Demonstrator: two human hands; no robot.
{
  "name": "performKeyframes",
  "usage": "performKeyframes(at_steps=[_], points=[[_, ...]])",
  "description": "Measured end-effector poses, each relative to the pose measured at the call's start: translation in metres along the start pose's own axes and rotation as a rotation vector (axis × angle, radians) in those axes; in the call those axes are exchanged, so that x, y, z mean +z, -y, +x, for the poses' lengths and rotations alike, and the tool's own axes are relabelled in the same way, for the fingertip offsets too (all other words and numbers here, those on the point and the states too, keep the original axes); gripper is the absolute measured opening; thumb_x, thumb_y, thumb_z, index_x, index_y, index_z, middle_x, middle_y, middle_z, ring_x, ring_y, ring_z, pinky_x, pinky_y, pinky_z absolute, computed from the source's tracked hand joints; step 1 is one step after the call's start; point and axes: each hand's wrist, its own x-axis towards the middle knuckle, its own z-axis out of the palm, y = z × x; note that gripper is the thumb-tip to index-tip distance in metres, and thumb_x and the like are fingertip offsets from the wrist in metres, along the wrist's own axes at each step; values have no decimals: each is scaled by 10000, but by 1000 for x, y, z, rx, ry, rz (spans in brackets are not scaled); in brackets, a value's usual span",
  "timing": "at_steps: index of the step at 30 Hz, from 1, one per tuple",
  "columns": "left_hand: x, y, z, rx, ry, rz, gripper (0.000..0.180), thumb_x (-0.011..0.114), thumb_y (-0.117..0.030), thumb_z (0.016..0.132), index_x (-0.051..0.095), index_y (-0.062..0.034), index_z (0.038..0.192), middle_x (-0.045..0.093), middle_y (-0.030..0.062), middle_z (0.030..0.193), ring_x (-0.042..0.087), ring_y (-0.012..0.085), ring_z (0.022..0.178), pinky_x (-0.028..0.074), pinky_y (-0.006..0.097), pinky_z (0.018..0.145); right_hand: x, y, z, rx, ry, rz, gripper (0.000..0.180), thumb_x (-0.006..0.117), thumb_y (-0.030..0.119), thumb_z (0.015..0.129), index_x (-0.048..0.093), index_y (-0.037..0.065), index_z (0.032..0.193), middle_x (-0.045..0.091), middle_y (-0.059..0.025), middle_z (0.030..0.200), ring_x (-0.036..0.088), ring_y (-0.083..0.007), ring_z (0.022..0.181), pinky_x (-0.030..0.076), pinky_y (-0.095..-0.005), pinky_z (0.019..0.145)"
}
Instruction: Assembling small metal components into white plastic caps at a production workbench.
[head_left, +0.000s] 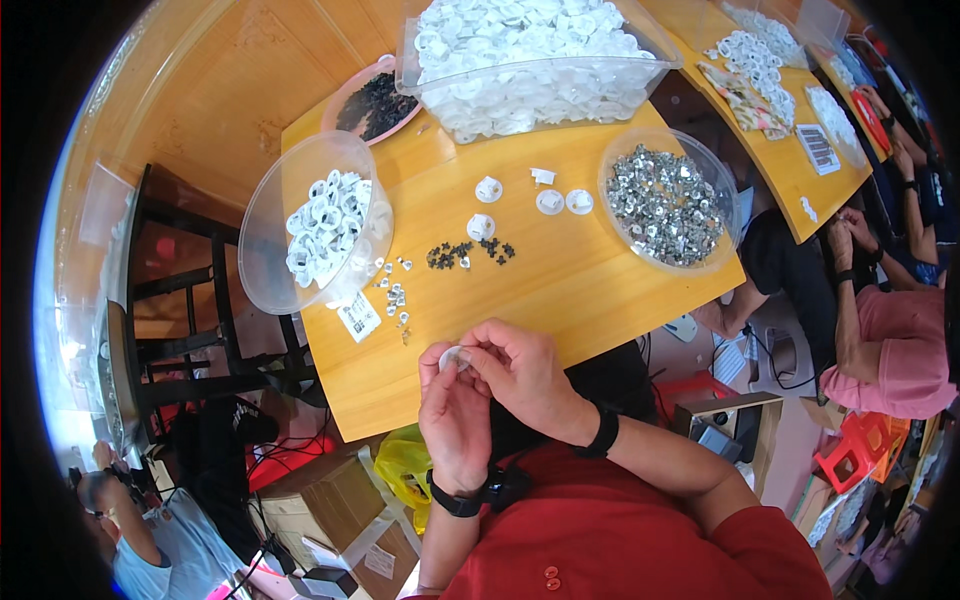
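My left hand [452, 415] and my right hand [520, 370] meet at the near edge of the wooden table [560, 290], both pinching one small white round plastic part [452, 357] between the fingertips. Each wrist wears a black band. Just beyond the hands lie a few small metal clips [395, 295] and a scatter of tiny black pieces [468, 253]. Several loose white round parts [488, 189] rest farther out, around the table's middle.
A clear tub of assembled white parts [325, 225] overhangs the table's left edge. A round tub of metal clips [665, 205] stands at right, a large clear bin of white parts [530, 65] at the back, a dish of black pieces [375, 105] beside it. Other people sit at right.
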Motion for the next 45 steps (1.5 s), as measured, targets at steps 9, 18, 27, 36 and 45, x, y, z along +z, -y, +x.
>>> performKeyframes(at_steps=[9,18,27,36,45], points=[[5,-2,-2,12,-65,29,296,508,-98,922,498,-48,1213,552,45,1072,521,166,1020,407,311,947,4,1,-4,-47,-1,-27,60,591,49,839,568,-7,844,596,-152,747,601,-312,682,470,-360,595],[7,-5,0,22,-158,82,224,471,-112,912,540,-57,1119,575,21,968,526,135,891,409,294,823,8,-4,-12,-444,-38,-357,123,616,22,828,596,24,950,592,-129,781,610,-292,691,481,-339,574],[2,-3,-3,26,-115,111,241,467,-72,916,522,-14,1144,575,43,999,550,138,939,433,282,893,2,-2,-11,-192,13,-165,86,557,38,863,557,20,948,592,-152,824,609,-324,731,487,-373,615],[14,3,-3,109,-159,371,296,480,-56,912,504,-10,1203,579,45,1004,554,129,928,453,264,837,-1,0,-8,-60,-14,-82,60,583,55,851,570,19,898,607,-145,772,615,-317,731,483,-368,609],[15,11,-2,289,-247,417,206,483,-41,930,554,-29,1123,630,106,1019,599,129,894,487,248,761,3,-6,-10,-570,-105,-412,95,579,52,790,564,68,883,552,-99,704,578,-275,641,439,-364,558]])
